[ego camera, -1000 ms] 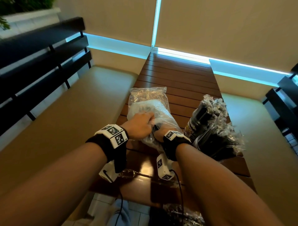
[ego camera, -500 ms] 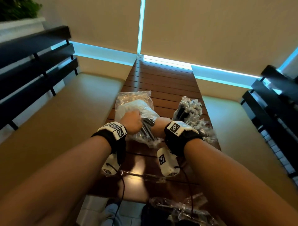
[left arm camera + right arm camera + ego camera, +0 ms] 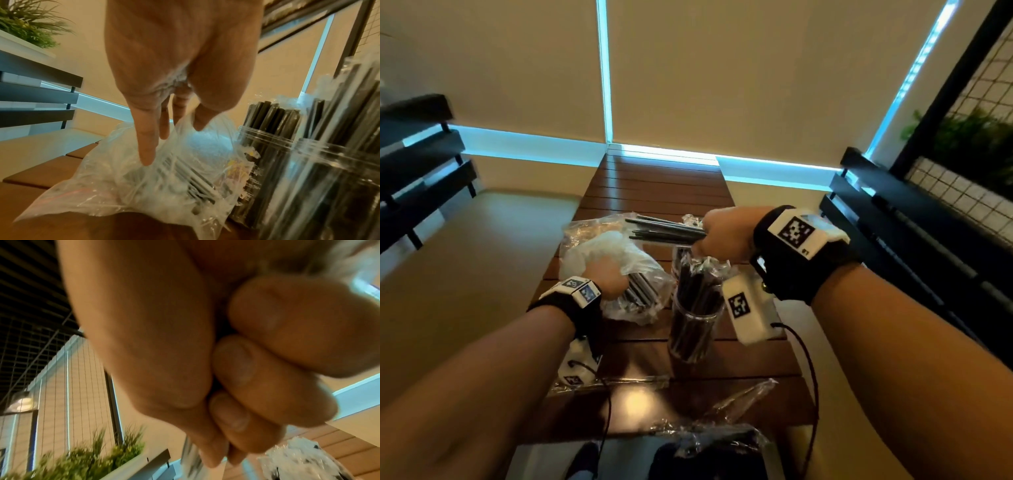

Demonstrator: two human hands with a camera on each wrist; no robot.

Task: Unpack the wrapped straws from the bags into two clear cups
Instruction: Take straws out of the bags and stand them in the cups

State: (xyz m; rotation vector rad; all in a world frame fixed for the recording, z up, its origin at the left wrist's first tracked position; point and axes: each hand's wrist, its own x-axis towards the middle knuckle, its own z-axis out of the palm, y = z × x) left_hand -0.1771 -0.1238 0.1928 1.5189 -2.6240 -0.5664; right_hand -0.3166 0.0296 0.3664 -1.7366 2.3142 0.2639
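Note:
My right hand (image 3: 714,236) grips a bundle of black wrapped straws (image 3: 664,231), held level in the air above the cups. In the right wrist view its fingers (image 3: 257,382) are curled tight. A clear cup (image 3: 693,330) stands upright on the wooden table (image 3: 654,185), packed with black straws. A second filled cup (image 3: 265,154) stands just behind it. To their left lies the clear plastic bag (image 3: 599,246) with more straws inside. My left hand (image 3: 607,279) rests on the bag, its straight fingers (image 3: 147,146) pressing into the plastic.
Crumpled clear wrappers (image 3: 709,435) lie at the table's near edge, one more (image 3: 599,380) under my left wrist. Tan benches (image 3: 482,260) with black slatted backs flank the narrow table. A wire grid with plants (image 3: 962,144) stands at the right.
My right hand has come out of the bag with a bundle of straws and risen up and to the right. The left hand has stayed on the bag. The view has tilted upward.

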